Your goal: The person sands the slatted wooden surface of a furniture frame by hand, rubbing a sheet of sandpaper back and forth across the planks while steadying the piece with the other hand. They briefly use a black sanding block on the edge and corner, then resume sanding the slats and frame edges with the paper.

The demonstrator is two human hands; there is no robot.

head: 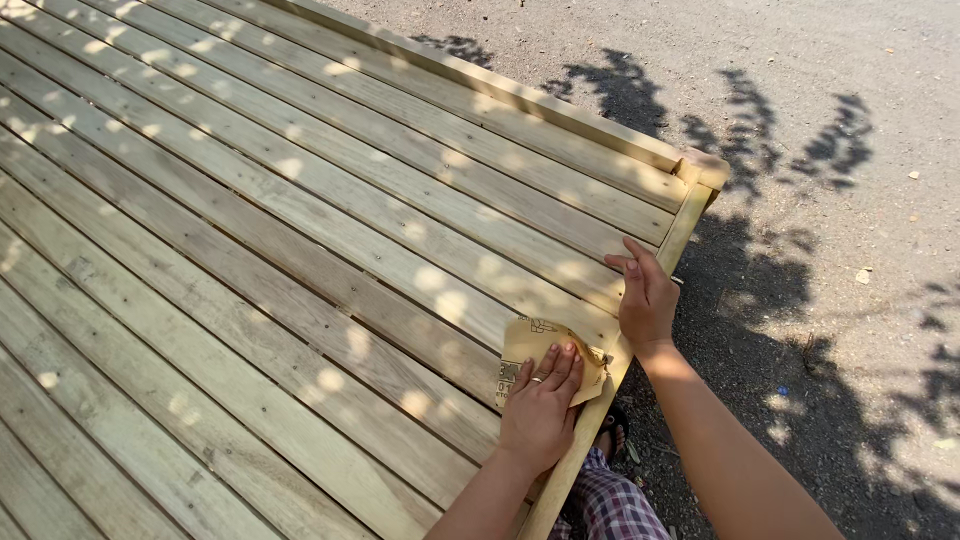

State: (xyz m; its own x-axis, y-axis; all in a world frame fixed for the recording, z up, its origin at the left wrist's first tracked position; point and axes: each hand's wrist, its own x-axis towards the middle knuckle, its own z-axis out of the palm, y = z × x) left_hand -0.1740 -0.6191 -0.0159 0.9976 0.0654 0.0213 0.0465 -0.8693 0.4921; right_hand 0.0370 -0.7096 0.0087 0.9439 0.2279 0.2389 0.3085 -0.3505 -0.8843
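Two bare hands work at the near edge of a large pale slatted wooden platform standing outdoors on grey sunlit gravel ground. The left hand lies flat, fingers spread and pressing rather than clenched, on a folded tan sheet of sandpaper, which sits on the last slat right beside the pale wooden edge rail. The right hand is clasped over that rail just beyond the sheet, thumb on the inner side, holding the rail and nothing loose. To sand well here, I judge the palm should keep the sheet flat, strokes should run along the grain of the slat, and pressure should stay even near the rail, with the right hand bracing.
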